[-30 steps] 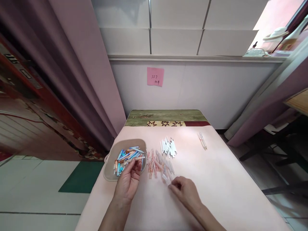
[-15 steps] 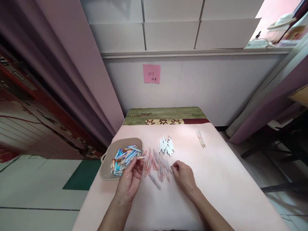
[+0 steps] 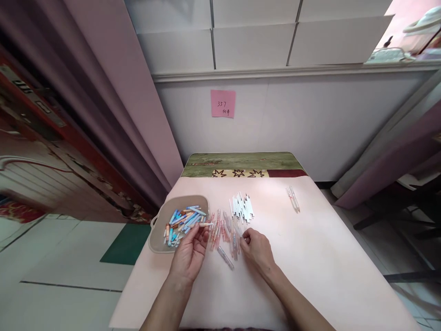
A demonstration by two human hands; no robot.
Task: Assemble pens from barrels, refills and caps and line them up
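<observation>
Two pens (image 3: 293,199) look done, right side of tabletop (image 3: 320,257) | loose: white refills (image 3: 242,208), clear tubes (image 3: 234,246), bin (image 3: 156,234) of coloured pieces (image 3: 188,223) | left hand (image 3: 189,255) pinches pale stick (image 3: 206,224); right hand (image 3: 259,250) by tubes, can't tell grip

Compared with a second ago, the right hand (image 3: 255,247) sits closer to the cluster of slim white dark-tipped sticks (image 3: 241,208), on their near side. A clear, slender plastic pen (image 3: 225,257) now lies by itself, nearward and slightly left of those sticks, well apart.
</observation>
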